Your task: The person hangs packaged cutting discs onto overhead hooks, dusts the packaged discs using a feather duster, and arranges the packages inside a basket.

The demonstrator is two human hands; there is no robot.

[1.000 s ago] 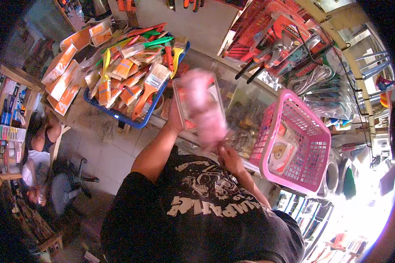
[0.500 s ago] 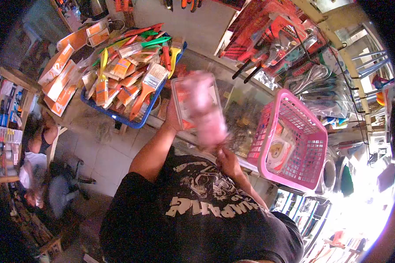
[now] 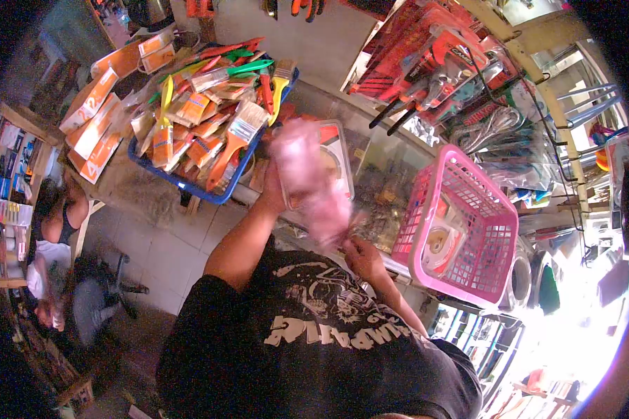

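My left hand [image 3: 275, 188] grips the left edge of a flat clear package [image 3: 338, 153] with a red and white insert, held over the glass counter. From my right hand [image 3: 362, 257], closed on its lower end, a pink cloth-like thing [image 3: 302, 157] stretches up across the package, blurred by motion. What joins it to my fingers is too small to make out. To the right, a pink plastic basket [image 3: 463, 288] holds similar packages [image 3: 440, 241].
A blue tray [image 3: 213, 197] heaped with paintbrushes [image 3: 236, 143] stands at the left, beside orange-and-white labelled boxes [image 3: 94, 136]. Packaged tools [image 3: 444, 77] hang at the upper right. Another person [image 3: 49, 269] is at the far left.
The pink cloth-like thing has swung left across the package, uncovering more of its right side. My left hand still holds the package; my right hand has shifted slightly.
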